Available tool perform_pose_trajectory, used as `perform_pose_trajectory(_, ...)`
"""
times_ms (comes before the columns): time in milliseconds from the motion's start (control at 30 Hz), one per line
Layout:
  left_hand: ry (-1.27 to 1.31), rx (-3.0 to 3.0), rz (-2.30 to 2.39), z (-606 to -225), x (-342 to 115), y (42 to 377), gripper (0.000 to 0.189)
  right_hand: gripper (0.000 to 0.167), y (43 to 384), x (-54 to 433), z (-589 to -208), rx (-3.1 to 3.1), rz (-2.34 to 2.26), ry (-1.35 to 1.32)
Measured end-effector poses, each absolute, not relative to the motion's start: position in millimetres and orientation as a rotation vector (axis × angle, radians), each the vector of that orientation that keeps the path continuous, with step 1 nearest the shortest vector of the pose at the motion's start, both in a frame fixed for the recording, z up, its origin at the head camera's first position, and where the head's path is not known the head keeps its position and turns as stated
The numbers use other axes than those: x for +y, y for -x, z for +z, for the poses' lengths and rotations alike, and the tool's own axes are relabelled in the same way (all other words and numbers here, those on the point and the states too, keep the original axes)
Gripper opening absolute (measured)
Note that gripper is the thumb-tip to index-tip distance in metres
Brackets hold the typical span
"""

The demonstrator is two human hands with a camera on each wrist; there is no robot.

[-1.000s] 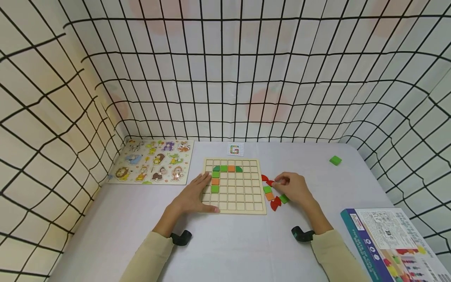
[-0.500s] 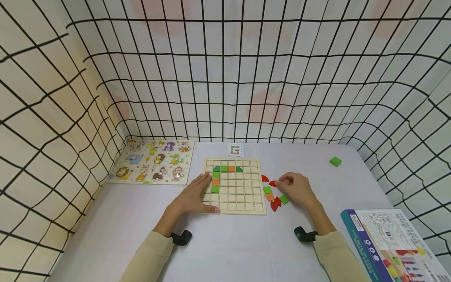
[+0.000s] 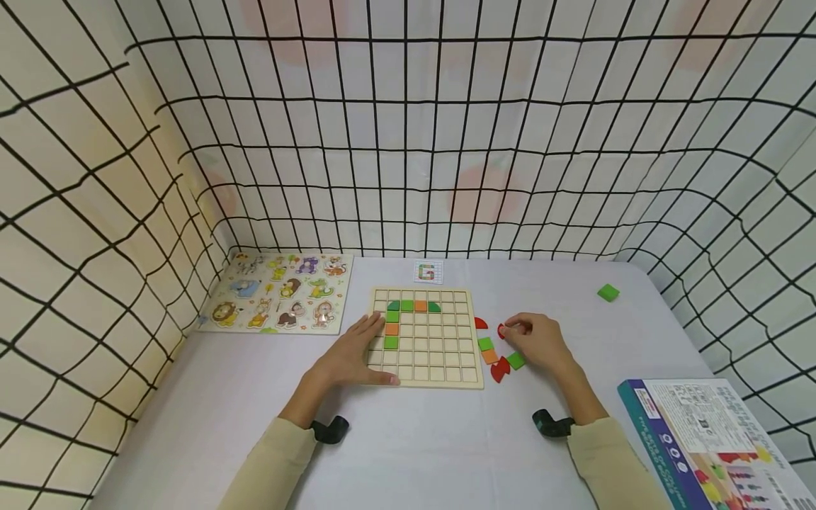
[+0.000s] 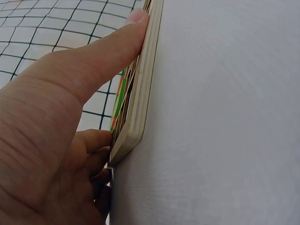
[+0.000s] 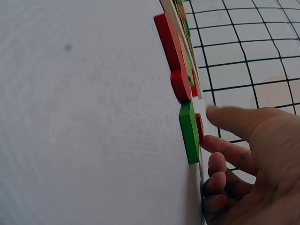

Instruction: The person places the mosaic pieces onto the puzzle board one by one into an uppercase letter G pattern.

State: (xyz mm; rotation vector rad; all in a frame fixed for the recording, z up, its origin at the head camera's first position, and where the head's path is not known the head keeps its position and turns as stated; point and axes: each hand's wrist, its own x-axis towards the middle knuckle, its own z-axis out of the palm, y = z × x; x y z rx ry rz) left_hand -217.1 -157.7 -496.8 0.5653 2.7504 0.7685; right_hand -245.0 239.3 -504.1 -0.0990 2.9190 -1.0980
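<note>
My left hand (image 3: 349, 354) rests over the left edge of a wooden grid board (image 3: 440, 354), its thumb straight along the near edge. Green and orange square tiles and two dark green quarter-circle tiles lie in the board's cells, in a top row and a left column. To the right of the board, my right hand (image 3: 535, 340) pinches a red quarter-circle tile (image 3: 501, 331) with thumb and index finger, low at the table. In the right wrist view, that red tile (image 5: 200, 128) shows partly behind a green square tile (image 5: 189, 133), and the other fingers curl in.
Between board and right hand lie a red tile (image 3: 481, 323), a green tile (image 3: 486, 343), an orange tile (image 3: 489, 355) and more red ones. A pattern card (image 3: 428, 272) stands behind the board. An animal puzzle (image 3: 274, 294) sits left, a box (image 3: 707, 432) right, a green tile (image 3: 608, 292) far right.
The red tile under my right fingertips has shifted slightly right and turned, away from the other red tile. My left hand and the board stay in place.
</note>
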Motion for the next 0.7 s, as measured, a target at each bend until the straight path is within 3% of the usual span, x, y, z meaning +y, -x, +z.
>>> perform_pose_trajectory(167,-0.571,2.752,0.763,-496.9,-158.0,217.8,0.125,0.037,244.3,240.4,-504.4,2.924,-1.081,0.091)
perform_pose_trajectory(700,-0.619,2.766,0.768,-502.5,-162.5,220.4,0.13,0.03,239.4,239.8,-504.6,2.931,-1.155,0.091)
